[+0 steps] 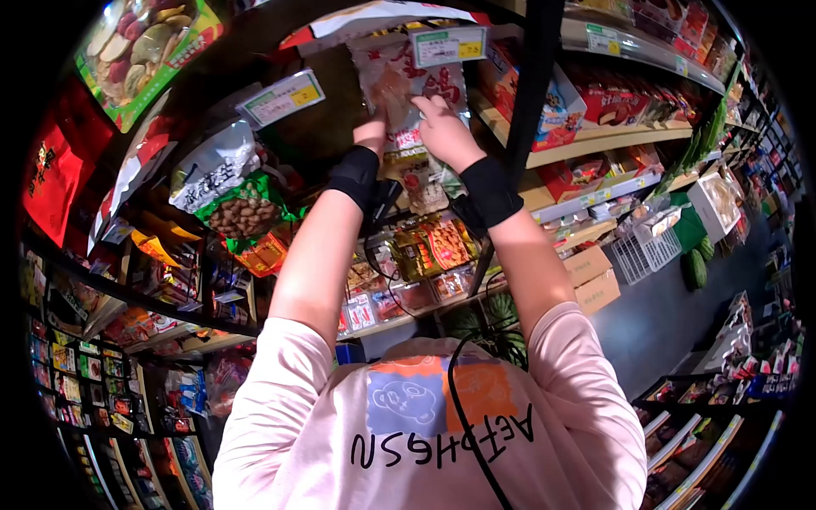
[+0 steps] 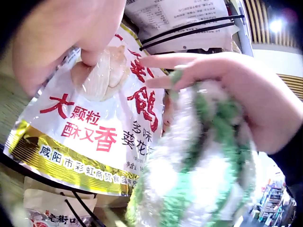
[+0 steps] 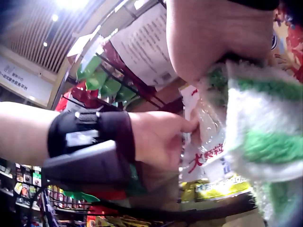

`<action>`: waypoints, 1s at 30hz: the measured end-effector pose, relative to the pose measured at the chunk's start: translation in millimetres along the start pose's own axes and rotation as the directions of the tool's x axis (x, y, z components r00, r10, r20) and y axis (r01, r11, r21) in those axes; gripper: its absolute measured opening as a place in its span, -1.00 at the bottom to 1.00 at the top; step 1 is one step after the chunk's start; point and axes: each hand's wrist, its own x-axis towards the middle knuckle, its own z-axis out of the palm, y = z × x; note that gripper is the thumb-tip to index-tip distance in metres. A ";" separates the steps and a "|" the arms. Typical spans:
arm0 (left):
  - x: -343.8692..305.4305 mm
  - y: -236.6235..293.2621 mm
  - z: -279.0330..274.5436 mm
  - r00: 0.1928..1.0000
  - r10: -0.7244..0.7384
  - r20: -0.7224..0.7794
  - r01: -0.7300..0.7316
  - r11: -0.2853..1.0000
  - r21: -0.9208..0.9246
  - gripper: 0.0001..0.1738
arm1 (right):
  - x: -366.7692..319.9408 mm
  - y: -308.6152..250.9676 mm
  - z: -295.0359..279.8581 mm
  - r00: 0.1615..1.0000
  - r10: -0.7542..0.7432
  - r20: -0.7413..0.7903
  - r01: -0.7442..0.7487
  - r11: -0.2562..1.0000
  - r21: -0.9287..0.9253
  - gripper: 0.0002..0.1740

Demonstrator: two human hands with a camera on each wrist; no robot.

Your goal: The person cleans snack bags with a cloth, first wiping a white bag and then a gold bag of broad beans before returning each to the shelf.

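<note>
A white-and-yellow bag of sunflower seeds [image 2: 90,109] with red lettering stands on a shelf in front of me. My left hand [image 1: 371,136] holds it by its left side, thumb on the front face in the left wrist view. My right hand [image 1: 450,136] is at the bag's right side, its index and middle fingers stretched toward the lettering. A fluffy green-and-white striped cloth [image 2: 199,161] hangs from that hand, gripped under the palm. In the right wrist view the cloth [image 3: 265,123] overlaps part of the bag.
Price tags [image 1: 450,47] hang along the shelf edge above my hands. A green bag of nuts [image 1: 246,208] is to the left, and snack packs [image 1: 438,246] lie on the tier below. A dark upright post [image 1: 534,85] stands right of my right hand. Dark wire rods cross behind the bag.
</note>
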 end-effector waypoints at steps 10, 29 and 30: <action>-185.2 64.9 -66.3 0.934 0.234 0.271 -0.213 0.971 -0.106 -0.60 | -188.1 25.8 -140.0 0.824 0.439 -0.359 -0.469 0.883 0.004 -0.63; -332.7 24.4 -262.7 0.992 0.032 0.121 -0.038 0.998 0.044 -0.78 | -204.0 263.3 -25.5 0.881 0.439 -0.177 -0.473 0.791 -0.388 -0.58; -335.4 24.9 -266.5 0.995 0.020 0.101 -0.024 0.999 0.038 -0.79 | -205.7 251.8 -24.8 0.899 0.430 -0.087 -0.417 0.776 -0.473 -0.59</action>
